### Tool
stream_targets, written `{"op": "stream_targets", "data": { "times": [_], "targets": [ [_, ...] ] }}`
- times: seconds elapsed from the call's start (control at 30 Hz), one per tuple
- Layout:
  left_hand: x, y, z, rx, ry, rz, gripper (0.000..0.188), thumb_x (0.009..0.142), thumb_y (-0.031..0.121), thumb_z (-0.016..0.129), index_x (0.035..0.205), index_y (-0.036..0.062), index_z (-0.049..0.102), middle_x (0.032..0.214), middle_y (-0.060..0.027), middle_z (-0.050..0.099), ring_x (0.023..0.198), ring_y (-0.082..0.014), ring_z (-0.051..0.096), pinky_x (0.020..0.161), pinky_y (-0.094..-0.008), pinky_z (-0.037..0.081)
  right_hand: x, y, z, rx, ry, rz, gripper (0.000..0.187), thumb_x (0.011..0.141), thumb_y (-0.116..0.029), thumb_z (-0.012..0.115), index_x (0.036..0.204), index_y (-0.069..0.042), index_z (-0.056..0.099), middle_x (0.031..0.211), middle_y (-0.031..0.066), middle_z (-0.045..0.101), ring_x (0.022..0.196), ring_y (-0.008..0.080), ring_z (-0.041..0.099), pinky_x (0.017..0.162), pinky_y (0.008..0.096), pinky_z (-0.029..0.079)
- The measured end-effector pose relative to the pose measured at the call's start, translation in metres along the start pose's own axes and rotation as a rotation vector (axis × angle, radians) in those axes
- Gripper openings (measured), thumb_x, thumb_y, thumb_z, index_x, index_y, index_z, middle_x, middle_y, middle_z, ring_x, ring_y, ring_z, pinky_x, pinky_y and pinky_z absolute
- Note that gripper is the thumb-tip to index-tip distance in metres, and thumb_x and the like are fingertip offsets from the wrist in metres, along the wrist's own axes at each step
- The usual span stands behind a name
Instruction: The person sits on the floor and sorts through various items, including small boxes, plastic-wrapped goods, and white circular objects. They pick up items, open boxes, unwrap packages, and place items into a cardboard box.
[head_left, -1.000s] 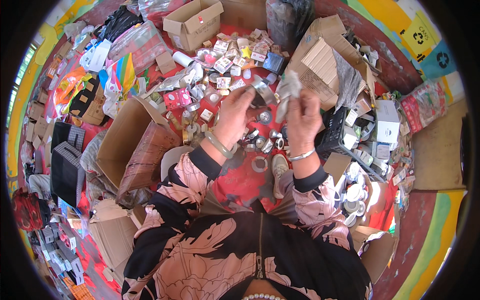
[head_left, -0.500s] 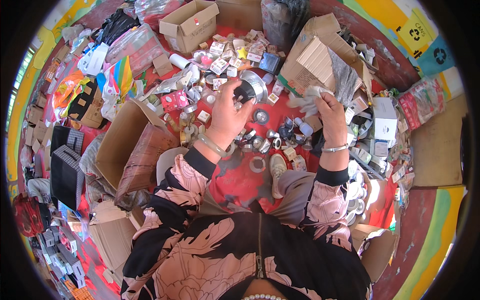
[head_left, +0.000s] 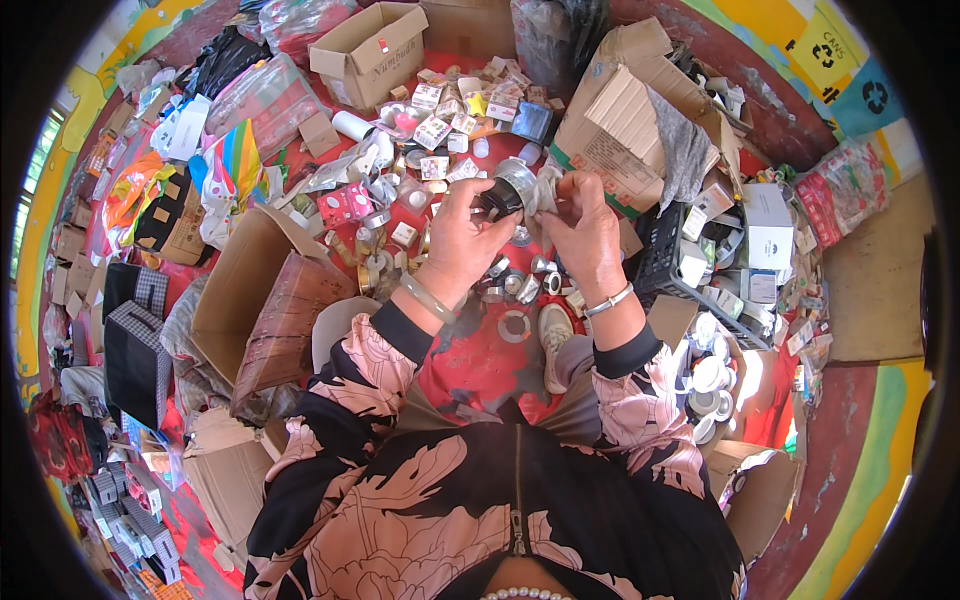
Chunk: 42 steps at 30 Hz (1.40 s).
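My left hand (head_left: pixel 456 240) grips the black end of a round light fitting (head_left: pixel 515 180), whose silver, bowl-shaped rim points away from me. Against that rim my right hand (head_left: pixel 588 232) pinches a crumpled pale rag (head_left: pixel 546 190). Both hands are raised in front of me, close together, with the rag touching or nearly touching the fitting's right side. The inside of the bowl is partly hidden by the rag. Below the hands, several small round lamp parts (head_left: pixel 528 288) lie on the red floor.
An open carton (head_left: pixel 370 55) stands at the back beside a heap of small boxes (head_left: pixel 435 130). To the left sits another open carton (head_left: pixel 250 290). A torn carton (head_left: pixel 620 130) and a black crate (head_left: pixel 663 245) full of packages are at the right. My shoe (head_left: pixel 555 345) rests near the lamp parts.
My right hand has moved left and a little down, bringing the rag up to the light fitting. The fitting has turned and shifted slightly in my left hand.
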<state>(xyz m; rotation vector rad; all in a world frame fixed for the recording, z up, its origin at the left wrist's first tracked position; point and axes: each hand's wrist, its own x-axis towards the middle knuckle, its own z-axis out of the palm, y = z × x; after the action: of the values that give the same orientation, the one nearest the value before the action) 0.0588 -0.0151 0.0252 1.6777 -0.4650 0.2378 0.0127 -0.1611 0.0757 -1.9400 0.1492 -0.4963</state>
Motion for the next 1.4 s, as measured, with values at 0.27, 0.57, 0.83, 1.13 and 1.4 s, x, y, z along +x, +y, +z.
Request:
{"op": "stream_targets", "data": {
  "times": [0.27, 0.57, 0.83, 1.13, 1.4],
  "targets": [
    [-0.001, 0.017, -0.003, 0.17, 0.006, 0.297, 0.042, 0.065, 0.003, 0.072, 0.102, 0.0014, 0.051, 0.1, -0.0138, 0.055, 0.084, -0.0257, 0.058, 0.07, -0.0329, 0.05, -0.005, 0.022, 0.007, 0.076, -0.002, -0.048, 0.015, 0.078, -0.013, 0.065, 0.077, 0.001, 0.061, 0.067, 0.0134, 0.059, 0.057, 0.0207, 0.056, 0.053, 0.0315, 0.043],
    [-0.016, 0.015, 0.008, 0.427, -0.33, 0.637, 0.043, 0.061, -0.004, 0.065, 0.103, 0.0018, 0.056, 0.107, -0.0123, 0.051, 0.094, -0.0321, 0.053, 0.081, -0.0383, 0.046, 0.006, 0.026, -0.007, -0.208, -0.04, 0.092, 0.024, 0.082, -0.021, 0.061, 0.074, 0.001, 0.061, 0.052, 0.0151, 0.053, 0.044, 0.0201, 0.049, 0.046, 0.0333, 0.04],
    [-0.001, 0.02, -0.004, 0.385, -0.161, 0.5, 0.042, 0.062, -0.003, 0.067, 0.102, 0.0037, 0.056, 0.107, -0.0112, 0.053, 0.097, -0.0296, 0.054, 0.083, -0.0362, 0.046, -0.003, 0.032, 0.007, 0.322, -0.09, 0.313, 0.025, 0.088, -0.018, 0.056, 0.079, 0.003, 0.063, 0.06, 0.002, 0.059, 0.052, 0.0065, 0.05, 0.048, 0.0245, 0.04],
    [-0.005, 0.02, 0.004, 0.402, -0.296, 0.669, 0.045, 0.062, -0.002, 0.066, 0.105, 0.0039, 0.056, 0.108, -0.01, 0.053, 0.096, -0.0296, 0.054, 0.082, -0.0373, 0.047, -0.002, 0.041, 0.006, 0.205, 0.027, 0.244, 0.022, 0.088, -0.015, 0.054, 0.08, 0.004, 0.062, 0.059, 0.0027, 0.059, 0.05, 0.0085, 0.051, 0.045, 0.0259, 0.04],
    [0.006, 0.027, -0.007, 0.255, -0.251, 0.383, 0.091, 0.061, 0.026, 0.082, 0.134, 0.0035, 0.032, 0.132, -0.0173, 0.038, 0.123, -0.0284, 0.039, 0.102, -0.0384, 0.032, 0.008, 0.018, 0.001, 0.906, 0.13, 0.612, 0.022, 0.09, -0.014, 0.053, 0.095, 0.006, 0.061, 0.079, 0.0083, 0.063, 0.063, 0.0145, 0.059, 0.056, 0.0263, 0.05]
  ]
}}
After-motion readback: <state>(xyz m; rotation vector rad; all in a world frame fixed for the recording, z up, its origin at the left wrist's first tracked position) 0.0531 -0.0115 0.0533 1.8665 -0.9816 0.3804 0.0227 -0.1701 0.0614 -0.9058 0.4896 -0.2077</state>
